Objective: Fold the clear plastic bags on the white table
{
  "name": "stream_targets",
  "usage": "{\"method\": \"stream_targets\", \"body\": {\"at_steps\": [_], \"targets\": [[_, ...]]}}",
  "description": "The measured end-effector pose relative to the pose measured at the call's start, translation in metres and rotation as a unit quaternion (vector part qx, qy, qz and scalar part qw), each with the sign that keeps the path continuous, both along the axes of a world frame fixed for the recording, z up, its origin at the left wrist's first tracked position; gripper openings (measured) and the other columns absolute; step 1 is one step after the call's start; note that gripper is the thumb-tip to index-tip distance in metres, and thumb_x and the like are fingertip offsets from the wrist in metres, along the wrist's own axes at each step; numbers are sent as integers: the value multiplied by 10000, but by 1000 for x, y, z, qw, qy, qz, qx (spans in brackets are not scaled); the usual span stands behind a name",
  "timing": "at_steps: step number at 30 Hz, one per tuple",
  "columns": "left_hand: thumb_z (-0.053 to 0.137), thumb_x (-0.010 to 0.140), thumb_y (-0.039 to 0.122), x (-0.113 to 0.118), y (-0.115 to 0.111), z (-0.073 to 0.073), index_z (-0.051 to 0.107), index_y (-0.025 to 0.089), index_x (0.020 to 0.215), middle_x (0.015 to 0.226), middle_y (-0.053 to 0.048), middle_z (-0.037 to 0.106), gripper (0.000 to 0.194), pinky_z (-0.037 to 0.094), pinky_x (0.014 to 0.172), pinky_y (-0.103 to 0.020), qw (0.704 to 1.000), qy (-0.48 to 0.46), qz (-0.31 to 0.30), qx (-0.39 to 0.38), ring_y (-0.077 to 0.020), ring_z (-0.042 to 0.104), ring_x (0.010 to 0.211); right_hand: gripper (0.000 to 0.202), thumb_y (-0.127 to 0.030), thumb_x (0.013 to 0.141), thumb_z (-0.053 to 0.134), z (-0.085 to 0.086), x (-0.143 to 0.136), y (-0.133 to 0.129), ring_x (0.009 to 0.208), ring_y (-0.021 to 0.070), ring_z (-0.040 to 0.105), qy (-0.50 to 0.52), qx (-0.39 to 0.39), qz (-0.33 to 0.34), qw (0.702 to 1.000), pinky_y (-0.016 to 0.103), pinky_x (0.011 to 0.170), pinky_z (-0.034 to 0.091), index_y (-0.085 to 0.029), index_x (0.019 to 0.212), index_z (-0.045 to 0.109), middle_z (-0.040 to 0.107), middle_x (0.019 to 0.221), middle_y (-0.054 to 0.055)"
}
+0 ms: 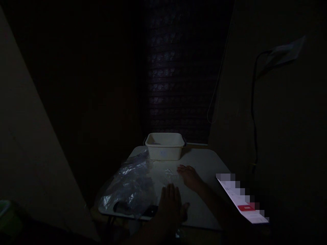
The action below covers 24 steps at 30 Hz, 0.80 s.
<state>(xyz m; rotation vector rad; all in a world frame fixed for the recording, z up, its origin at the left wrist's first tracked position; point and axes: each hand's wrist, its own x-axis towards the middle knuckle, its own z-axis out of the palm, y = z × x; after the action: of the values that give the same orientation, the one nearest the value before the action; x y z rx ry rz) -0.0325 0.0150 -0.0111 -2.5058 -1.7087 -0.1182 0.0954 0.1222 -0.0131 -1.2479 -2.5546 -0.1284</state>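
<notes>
Two hands near clear plastic

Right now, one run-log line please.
left hand: open, near side of table | right hand: open, by clear wrap | white tub: far end | plastic sheeting: left side

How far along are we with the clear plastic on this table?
Possibly partway. Done: nothing certain; something faint shows inside the white tub, too dark to identify. In hand: nothing visibly gripped; the left hand and right hand are open near a small clear piece. Left: probably the loose plastic heap.
</notes>
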Motion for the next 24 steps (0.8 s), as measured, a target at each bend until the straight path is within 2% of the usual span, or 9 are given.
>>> {"method": "stream_targets", "body": {"at_steps": [5, 9, 16, 21, 24], "targets": [[61, 750, 430, -6, -2, -3, 297, 67, 1133, 1176, -157, 285, 578, 140, 860, -442, 1000, 11, -6, -2, -259, 189, 1088, 387, -64, 612, 325, 12, -15, -15, 1025, 111, 310, -11, -6, 80, 997, 283, 811, 217, -211, 923, 502, 493, 1022, 2], [50, 748, 437, -12, -7, 1, 285, 81, 1140, 1190, -148, 260, 579, 150, 856, -441, 1000, 18, -12, 0, -255, 185, 1091, 381, -62, 619, 325, 14, -22, -19, 1021, 123, 311, -39, -19, 93, 995, 295, 799, 223, -217, 914, 508, 489, 1024, 4], [102, 748, 431, -17, -12, 11, 263, 94, 1150, 1206, -139, 223, 549, 130, 863, -442, 999, 27, -22, -33, -256, 157, 1099, 454, -62, 597, 341, 6, -24, -11, 1058, 158, 249, -58, -14, 17, 998, 322, 810, 203, -229, 1004, 451, 396, 1120, 25], [66, 751, 432, -17, -12, 11, 251, 83, 1153, 1202, -153, 226, 564, 101, 870, -445, 999, 6, -24, -47, -254, 144, 1102, 441, -73, 620, 327, 8, -34, -5, 1021, 180, 296, -53, -17, -49, 997, 335, 785, 222, -225, 1016, 446, 423, 1089, 52], [56, 752, 426, -15, -11, 10, 267, 79, 1146, 1196, -153, 245, 566, 99, 868, -449, 999, 2, -20, -50, -256, 146, 1101, 420, -71, 635, 311, 11, -37, -4, 1003, 174, 314, -42, -13, -64, 997, 334, 779, 228, -220, 999, 459, 430, 1079, 54]]}}
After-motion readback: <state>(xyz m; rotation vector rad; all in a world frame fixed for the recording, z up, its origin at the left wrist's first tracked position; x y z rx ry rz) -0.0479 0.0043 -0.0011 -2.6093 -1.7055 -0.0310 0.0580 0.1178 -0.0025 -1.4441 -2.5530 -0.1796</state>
